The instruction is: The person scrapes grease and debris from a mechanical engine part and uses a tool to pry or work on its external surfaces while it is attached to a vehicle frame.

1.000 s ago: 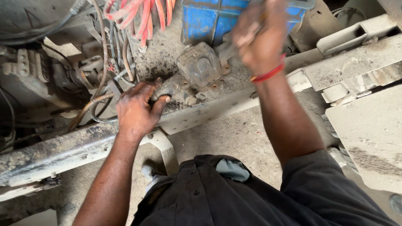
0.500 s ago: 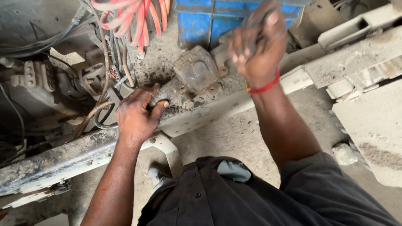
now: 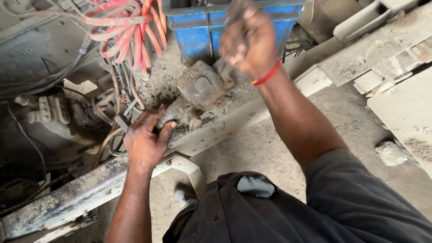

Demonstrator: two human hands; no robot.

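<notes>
Grimy cast-metal block (image 3: 202,85), boxy, dust-caked, between left hand (image 3: 145,141) and blurred right hand (image 3: 247,42)

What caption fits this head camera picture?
Left hand grips a grimy metal part on a dusty frame rail; blurred right hand raised above.

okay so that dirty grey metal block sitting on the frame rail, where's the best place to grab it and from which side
Probably from above, across the two long flanks of the grey block. Its top is bare and faces the camera, while the blue crate crowds the far end and the frame rail lies under it. The left hand already grips the smaller fitting at its near-left corner, so come from the right.
</notes>
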